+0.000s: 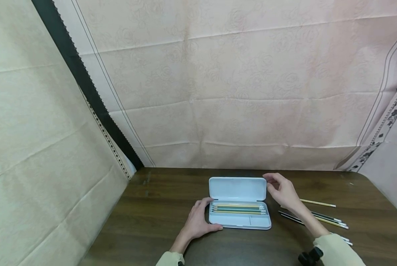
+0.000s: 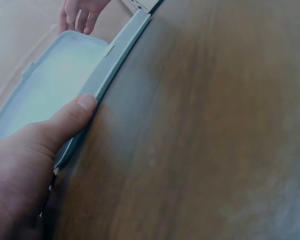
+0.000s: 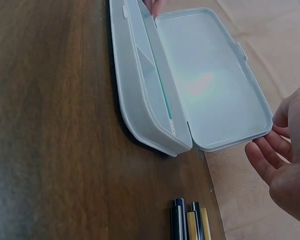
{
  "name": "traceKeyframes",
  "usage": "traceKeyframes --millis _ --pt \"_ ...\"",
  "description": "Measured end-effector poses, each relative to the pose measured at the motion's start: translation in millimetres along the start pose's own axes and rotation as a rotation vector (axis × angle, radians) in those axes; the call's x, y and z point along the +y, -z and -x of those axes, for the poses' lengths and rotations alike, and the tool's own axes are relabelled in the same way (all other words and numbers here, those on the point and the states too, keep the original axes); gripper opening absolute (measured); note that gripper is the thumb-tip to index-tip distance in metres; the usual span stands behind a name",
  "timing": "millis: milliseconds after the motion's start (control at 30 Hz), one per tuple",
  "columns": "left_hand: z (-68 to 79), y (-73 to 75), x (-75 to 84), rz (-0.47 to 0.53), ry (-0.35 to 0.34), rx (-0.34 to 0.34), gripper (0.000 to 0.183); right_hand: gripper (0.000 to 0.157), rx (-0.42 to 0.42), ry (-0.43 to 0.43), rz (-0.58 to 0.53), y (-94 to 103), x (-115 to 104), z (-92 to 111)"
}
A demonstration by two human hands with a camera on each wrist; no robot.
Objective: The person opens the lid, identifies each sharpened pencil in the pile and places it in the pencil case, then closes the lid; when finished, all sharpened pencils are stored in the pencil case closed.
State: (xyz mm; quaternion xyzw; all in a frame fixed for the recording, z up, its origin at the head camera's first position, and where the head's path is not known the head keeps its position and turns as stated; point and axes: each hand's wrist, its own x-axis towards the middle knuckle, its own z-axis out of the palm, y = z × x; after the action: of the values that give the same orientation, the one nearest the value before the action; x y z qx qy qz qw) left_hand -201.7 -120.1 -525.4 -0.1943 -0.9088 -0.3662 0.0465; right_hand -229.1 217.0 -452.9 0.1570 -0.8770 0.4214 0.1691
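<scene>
A light blue plastic pencil case (image 1: 231,220) lies on the table with its lid (image 1: 237,188) raised at the back. Several pencils (image 1: 239,209), yellowish and green, lie side by side in its rear section; a small divider shows in the front section. My left hand (image 1: 198,221) grips the left end of the case, thumb along the front wall (image 2: 75,117) and fingers at the back left. At the lid's top right corner, my right hand (image 1: 282,192) pinches the edge, fingertips behind it in the right wrist view (image 3: 289,155).
Right of the case, partly under my right forearm, several dark and yellow pencils (image 1: 331,221) lie loose on the brown wooden table (image 1: 165,207). One yellow pencil (image 1: 318,203) lies farther back. Pale patterned cloth (image 1: 238,92) hangs behind the table and at both sides.
</scene>
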Motion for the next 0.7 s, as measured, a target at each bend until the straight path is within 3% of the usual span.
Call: traceKeyframes --millis 700 --pt "0.4 -1.5 0.4 0.005 -0.004 0.033 0.093 0.013 0.095 0.113 -0.047 -0.7 -1.7 9.6"
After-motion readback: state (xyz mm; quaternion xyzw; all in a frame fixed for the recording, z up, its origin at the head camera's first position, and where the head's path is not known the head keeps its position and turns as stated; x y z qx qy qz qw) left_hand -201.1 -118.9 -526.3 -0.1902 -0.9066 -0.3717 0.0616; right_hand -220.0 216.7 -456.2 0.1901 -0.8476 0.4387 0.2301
